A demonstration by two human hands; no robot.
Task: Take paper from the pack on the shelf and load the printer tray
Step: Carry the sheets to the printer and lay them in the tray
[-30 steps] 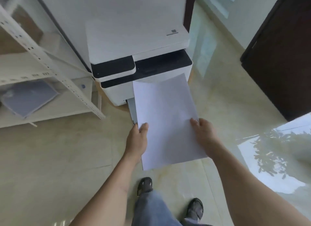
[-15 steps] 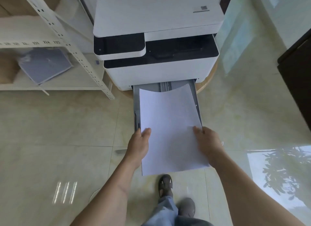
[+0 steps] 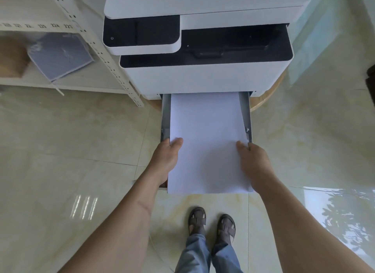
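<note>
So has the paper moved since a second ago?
Yes. The paper has gone forward into the tray, its far edge now at the printer body.

White sheet stack of paper covers the floor of the pulled-out grey printer tray; only the side rails show, the tray's front edge is hidden under paper and hands. Paper's far end runs under the white-and-black printer body, end not visible. Left hand and right hand: fingers below the sheets are hidden, only thumbs on top show. Printer top is cut by the upper edge. Plastic-wrapped bluish paper pack on the cream metal shelf is blurred, label unreadable. Shelf is cut by the left edge. Brown blurred object beside the pack can't be identified.
</note>
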